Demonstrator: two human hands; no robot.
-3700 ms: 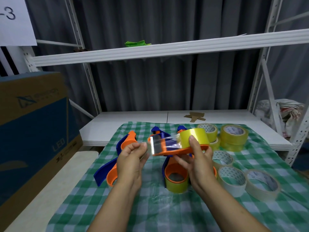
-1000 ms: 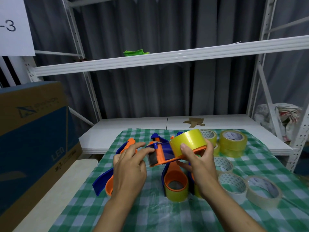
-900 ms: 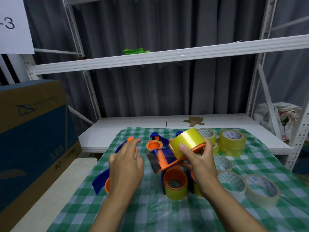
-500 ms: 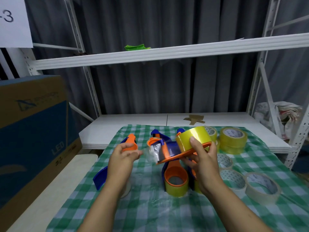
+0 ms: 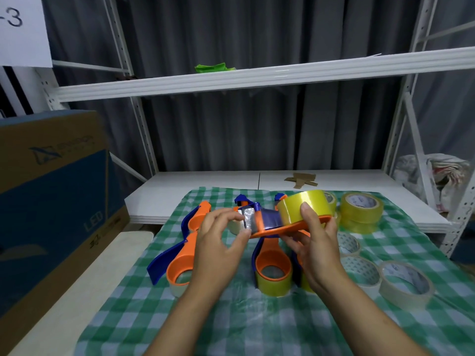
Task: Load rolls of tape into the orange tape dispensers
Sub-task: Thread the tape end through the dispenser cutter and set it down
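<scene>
At the far left stands a large cardboard box (image 5: 51,201), brown above and blue below, with a pale board (image 5: 102,278) lying at its foot. The green checked cloth (image 5: 257,322) begins just right of the board. On the cloth's left part an orange and blue dispenser (image 5: 183,255) lies flat, with a pale roll showing under its ring.

The left hand (image 5: 218,245) is raised above it. Its thumb and forefinger pinch the tape strip (image 5: 248,222), which looks silvery and crumpled at the front of the held dispenser (image 5: 272,228). That orange dispenser is in the air over the middle of the cloth, roughly level. A yellow roll (image 5: 300,209) is seated on its right end, and the strip runs leftwards from the roll.

The right hand (image 5: 317,245) grasps the dispenser, thumb pressed on the roll's outer face and fingers curled beneath the orange plate. Below the hands a loaded dispenser (image 5: 272,271) rests on the cloth with yellow tape in its ring.

Further right, two stacked yellow rolls (image 5: 361,211) sit near the cloth's far edge. Clear rolls (image 5: 406,286) lie flat towards its right edge.
</scene>
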